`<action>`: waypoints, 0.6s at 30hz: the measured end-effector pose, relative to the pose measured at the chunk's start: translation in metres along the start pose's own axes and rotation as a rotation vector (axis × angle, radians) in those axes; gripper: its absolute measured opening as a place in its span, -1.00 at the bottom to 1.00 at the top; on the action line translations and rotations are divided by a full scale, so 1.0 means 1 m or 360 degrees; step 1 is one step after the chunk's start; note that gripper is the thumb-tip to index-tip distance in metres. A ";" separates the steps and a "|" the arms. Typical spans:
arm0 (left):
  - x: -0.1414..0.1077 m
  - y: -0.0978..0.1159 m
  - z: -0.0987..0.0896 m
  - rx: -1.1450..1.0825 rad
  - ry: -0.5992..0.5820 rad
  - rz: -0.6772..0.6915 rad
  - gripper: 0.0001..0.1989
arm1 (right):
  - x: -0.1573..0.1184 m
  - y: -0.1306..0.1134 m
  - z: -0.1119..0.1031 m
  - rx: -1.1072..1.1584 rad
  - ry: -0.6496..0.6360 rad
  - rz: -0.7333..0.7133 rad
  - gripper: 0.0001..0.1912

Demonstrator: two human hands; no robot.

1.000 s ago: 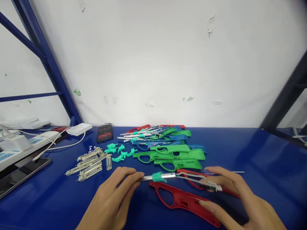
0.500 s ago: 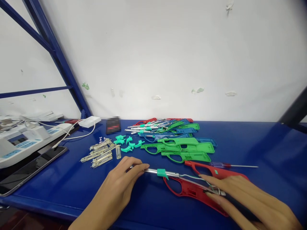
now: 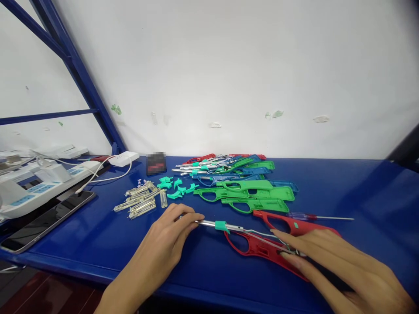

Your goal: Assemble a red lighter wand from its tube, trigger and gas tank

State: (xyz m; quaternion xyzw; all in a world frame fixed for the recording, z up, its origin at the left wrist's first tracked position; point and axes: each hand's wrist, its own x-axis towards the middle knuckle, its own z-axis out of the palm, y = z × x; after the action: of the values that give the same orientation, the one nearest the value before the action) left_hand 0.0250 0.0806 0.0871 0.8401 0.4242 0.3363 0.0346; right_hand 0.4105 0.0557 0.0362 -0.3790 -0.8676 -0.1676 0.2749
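My left hand (image 3: 178,233) pinches the far left end of a silver metal lighter tube (image 3: 234,228). A teal plastic trigger (image 3: 221,225) sits around the tube. Thin wires run right from the tube to my right hand (image 3: 317,257), whose thumb and fingertips close on their end; the fingers partly hide what is there. Beneath the wires lies a red lighter handle half (image 3: 258,246) with its hollow side up. Another red handle half (image 3: 281,221) rests just behind, its right part behind my right hand.
Green handle halves (image 3: 255,205) and a pile of lighter parts lie behind. Loose teal triggers (image 3: 175,195) and clear plastic pieces (image 3: 142,203) are left of them. A screwdriver (image 3: 307,216) lies at right. A phone (image 3: 49,222) and a power strip (image 3: 46,192) occupy the left side.
The view has tilted slightly down, so everything sits a little higher in the picture. Both hands keep their grips, with the tube nearly unmoved over the table.
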 end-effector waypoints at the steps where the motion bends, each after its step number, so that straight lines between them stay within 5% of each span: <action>1: 0.000 0.000 0.000 0.0012 0.0006 0.0000 -0.73 | 0.005 -0.002 -0.002 0.0002 0.0011 -0.0024 -0.45; 11: -0.002 0.001 0.000 0.0130 0.0017 -0.0257 -0.75 | 0.055 -0.043 -0.007 0.0041 0.0307 0.0056 -0.69; 18: -0.004 -0.001 0.003 0.0204 0.0038 -0.0332 -0.75 | 0.054 -0.041 -0.002 0.0141 0.0155 -0.0002 -0.64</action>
State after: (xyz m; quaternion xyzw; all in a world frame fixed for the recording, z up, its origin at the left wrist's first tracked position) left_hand 0.0243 0.0793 0.0824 0.7878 0.5304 0.3129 0.0105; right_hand 0.3501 0.0579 0.0671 -0.3573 -0.8600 -0.1473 0.3332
